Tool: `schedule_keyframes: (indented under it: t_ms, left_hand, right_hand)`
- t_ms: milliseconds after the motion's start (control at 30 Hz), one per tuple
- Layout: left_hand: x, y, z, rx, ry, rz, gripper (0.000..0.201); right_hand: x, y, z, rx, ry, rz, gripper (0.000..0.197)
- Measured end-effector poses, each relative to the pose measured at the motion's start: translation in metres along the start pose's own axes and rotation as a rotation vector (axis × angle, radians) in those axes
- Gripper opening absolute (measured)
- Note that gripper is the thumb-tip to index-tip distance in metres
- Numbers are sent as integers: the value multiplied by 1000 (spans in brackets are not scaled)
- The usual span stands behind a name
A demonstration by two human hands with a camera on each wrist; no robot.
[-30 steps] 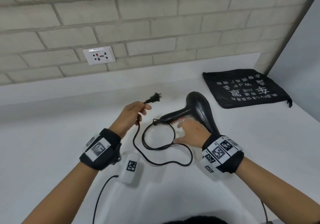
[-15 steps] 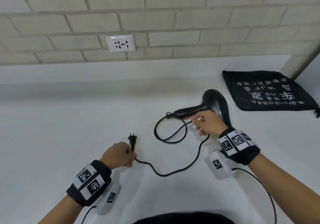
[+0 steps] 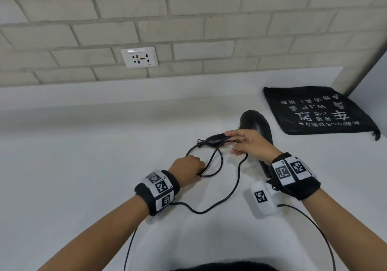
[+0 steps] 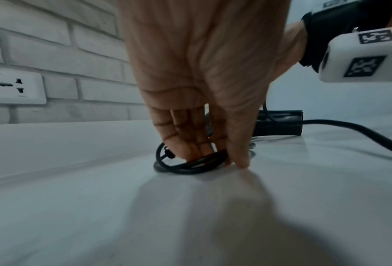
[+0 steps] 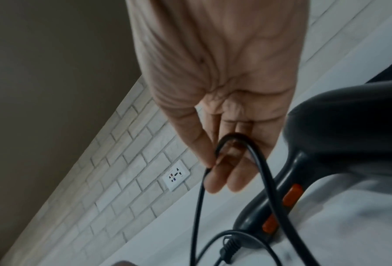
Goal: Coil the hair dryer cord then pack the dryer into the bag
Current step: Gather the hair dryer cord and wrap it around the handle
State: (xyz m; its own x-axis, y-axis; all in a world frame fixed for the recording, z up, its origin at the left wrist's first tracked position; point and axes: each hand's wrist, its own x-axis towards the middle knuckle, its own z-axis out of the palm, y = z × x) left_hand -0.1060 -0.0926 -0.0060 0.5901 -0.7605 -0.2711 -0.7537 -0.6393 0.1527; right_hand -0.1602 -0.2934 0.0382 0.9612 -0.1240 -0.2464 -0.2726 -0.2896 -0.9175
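Note:
The black hair dryer lies on the white counter, handle pointing left, orange switches showing on the hair dryer in the right wrist view. Its black cord makes a loop beside the handle, then trails toward me. My left hand is down on the loop; in the left wrist view my left hand curls round the cord, thumb tip on the counter. My right hand hovers by the handle, and my right hand pinches a bend of cord. The plug is hidden.
A flat black drawstring bag with white print lies at the back right, close to a corner wall. A white wall socket sits in the brick wall behind. White wrist camera boxes and their cables hang near my forearms.
My left hand has come forward and right from the counter, where it held the plug, onto the cord loop by the handle. The right hand stays near the handle, holding a cord bend.

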Motion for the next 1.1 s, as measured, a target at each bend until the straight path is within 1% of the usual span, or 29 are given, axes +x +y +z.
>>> schedule_keyframes:
  t_ms: [33,100,133,200,233,267,300,400,467,567,700,733,800,867,900,933,1000,1033,1100]
  left_hand:
    - [3,-1,0,-22,15,6,17]
    - [7,-5,-2,-163,87,7,18]
    - [8,-7,-4,-269,153,-7,17]
    - [8,-9,-9,-516,310,-49,13]
    - [7,-10,-12,-617,377,-69,13]
    - [6,-11,-15,-693,427,-84,14]
    - [5,-11,-18,-746,458,-97,14]
    - [3,-9,-25,-796,479,-109,16]
    - [2,-7,-26,-809,480,-105,17]
    - [-2,-2,-29,-872,460,-71,17]
    - [-8,-3,-36,-927,433,-44,19]
    - [-9,-6,-38,-940,425,-42,20]
    - [-11,-10,-42,-949,386,-40,19]
    - [-13,-14,-44,-910,331,-21,11]
    - [-14,-14,-45,-876,312,-6,11]
    - [-14,-13,-46,-839,299,9,13]
    - [-14,-10,-46,-770,285,29,15]
    - [-13,-9,-46,-743,291,33,15]
    - [-11,-7,-45,-723,334,23,17]
  right_hand:
    - [-3,4,-2,-15,9,7,41]
    - [-9,13,-5,-72,70,22,40]
    - [-12,17,-7,-99,117,37,40]
    - [-19,22,-7,-59,181,120,51]
    - [-22,22,-6,-8,185,172,56]
    - [-24,22,-4,40,166,208,57]
    - [-26,21,-2,78,129,228,53]
    - [-26,14,11,154,18,218,36]
    - [-21,10,22,114,-6,206,29]
    - [-12,7,39,7,-17,210,29]
    - [0,8,46,48,37,218,43]
    - [1,8,46,59,51,197,42]
    - [1,7,46,4,136,62,30]
    - [-5,1,48,-180,303,-141,14]
    - [-9,-3,49,-298,369,-238,13]
    - [-11,-7,49,-414,410,-322,17]
    - [-12,-12,47,-569,401,-409,26]
    - [-11,-13,45,-608,370,-423,27]
    - [-9,-13,40,-634,318,-420,20]
